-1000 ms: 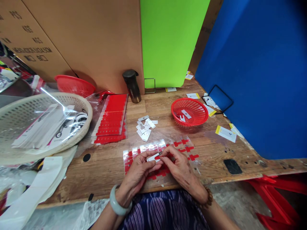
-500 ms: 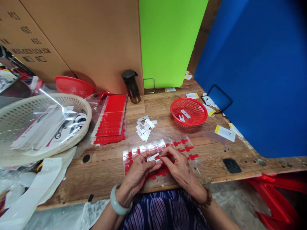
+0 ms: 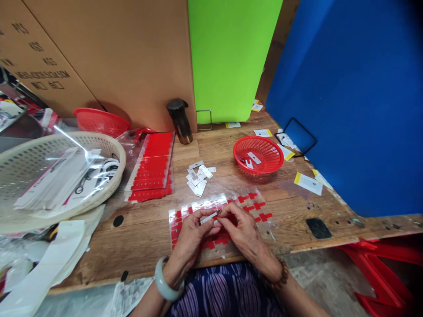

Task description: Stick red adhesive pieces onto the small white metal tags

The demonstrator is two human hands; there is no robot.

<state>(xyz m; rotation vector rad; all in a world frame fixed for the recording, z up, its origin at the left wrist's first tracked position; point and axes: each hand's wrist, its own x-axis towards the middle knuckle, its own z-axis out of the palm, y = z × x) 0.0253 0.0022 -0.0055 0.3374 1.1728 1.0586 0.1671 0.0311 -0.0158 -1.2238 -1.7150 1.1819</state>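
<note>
Fingers of my left hand (image 3: pixel 194 233) are closed on a small white card (image 3: pixel 209 218), held low over the table. My right hand (image 3: pixel 243 231) pinches at the card's right end, where a bit of red shows; what lies between those fingertips is too small to tell. Beneath both hands lies a clear sheet with red stickers (image 3: pixel 265 217), partly covered by them. Beyond the sheet is a loose pile of small white cards (image 3: pixel 198 177). A red basket (image 3: pixel 276 152) with a few white pieces inside stands to the right of the pile.
A large cream basket (image 3: pixel 115 180) of printed cards under clear plastic is at the left. Red sheets (image 3: pixel 153 160) are stacked beside it. A dark bottle (image 3: pixel 181 123) stands near a cardboard box (image 3: pixel 132 53). Green and blue boards (image 3: pixel 357 110) rise behind and at the right.
The card has tilted slightly between my hands, and my fingers now cover more of it. The whole view has shifted a little; the baskets and pile stay in place.
</note>
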